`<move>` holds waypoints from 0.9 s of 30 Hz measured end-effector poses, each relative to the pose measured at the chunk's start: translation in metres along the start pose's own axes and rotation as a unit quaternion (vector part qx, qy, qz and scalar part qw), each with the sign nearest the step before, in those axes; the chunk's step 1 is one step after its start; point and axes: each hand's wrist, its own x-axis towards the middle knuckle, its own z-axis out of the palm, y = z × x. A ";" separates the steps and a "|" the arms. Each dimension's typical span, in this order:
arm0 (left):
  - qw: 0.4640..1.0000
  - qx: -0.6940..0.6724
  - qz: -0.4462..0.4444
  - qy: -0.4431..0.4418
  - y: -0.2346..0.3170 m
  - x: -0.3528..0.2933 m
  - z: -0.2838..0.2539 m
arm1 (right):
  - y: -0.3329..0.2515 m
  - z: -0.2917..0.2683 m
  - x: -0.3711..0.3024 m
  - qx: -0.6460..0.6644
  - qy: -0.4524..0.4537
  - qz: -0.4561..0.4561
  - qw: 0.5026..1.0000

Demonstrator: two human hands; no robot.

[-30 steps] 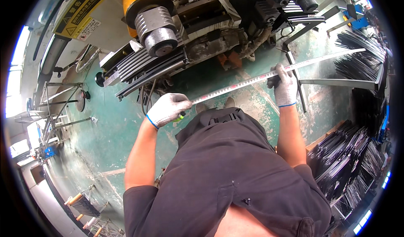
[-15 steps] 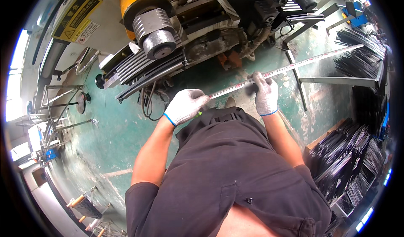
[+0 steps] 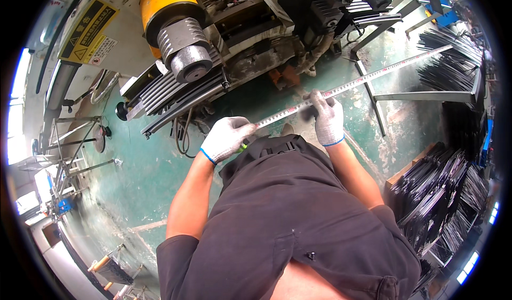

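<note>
A white tape measure point(image 3: 346, 86) is drawn out in a long straight line across my front. My left hand point(image 3: 226, 137), in a white knit glove with a blue cuff, is closed round the tape's near end. A bit of bright green point(image 3: 242, 147) shows under that hand, probably the tape's case, mostly hidden by my fingers. Farther along, my gloved right hand point(image 3: 328, 120) pinches the blade, with darkened fingertips on it. From there the blade runs up to the right, passing over a metal frame point(image 3: 426, 96) towards a bundle of thin black strips point(image 3: 445, 71).
A machine with a yellow cylinder point(image 3: 166, 2) and knurled metal rollers point(image 3: 191, 63) stands ahead. Long metal bars point(image 3: 184, 107) jut from its lower side. More black strips point(image 3: 426, 199) are stacked at the right. Wire racks point(image 3: 66, 145) stand at the left on the green floor point(image 3: 141, 177).
The whole view has shifted slightly, so machine, hands and tape all sit a little farther left in the picture. Both hands keep the same hold on the tape measure.
</note>
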 end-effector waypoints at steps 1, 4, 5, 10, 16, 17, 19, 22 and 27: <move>1.000 -0.003 0.002 -0.001 0.000 0.000 -0.001 | -0.003 0.001 -0.002 -0.008 -0.001 0.007 1.000; 1.000 -0.012 0.004 -0.002 -0.001 0.001 -0.002 | -0.005 0.002 -0.003 -0.012 0.000 0.010 1.000; 1.000 -0.015 0.002 -0.003 -0.002 0.002 -0.002 | -0.005 0.003 -0.003 -0.010 0.001 0.008 1.000; 1.000 -0.015 -0.007 0.000 -0.003 0.003 -0.002 | -0.009 0.004 -0.006 -0.019 0.000 0.009 1.000; 1.000 -0.014 -0.007 -0.005 -0.002 0.002 -0.003 | 0.000 0.002 -0.001 0.008 0.000 0.003 1.000; 1.000 -0.013 -0.007 -0.004 -0.002 0.002 -0.003 | 0.001 0.002 0.000 0.020 -0.001 -0.007 1.000; 1.000 -0.013 -0.007 -0.002 -0.002 0.001 -0.003 | 0.000 0.003 -0.001 0.015 0.003 -0.009 1.000; 1.000 -0.016 -0.011 0.001 -0.002 0.001 -0.003 | 0.001 0.003 0.000 0.007 0.003 -0.015 1.000; 1.000 -0.021 -0.011 0.005 -0.006 0.004 -0.003 | 0.002 0.003 -0.001 0.008 0.005 0.010 1.000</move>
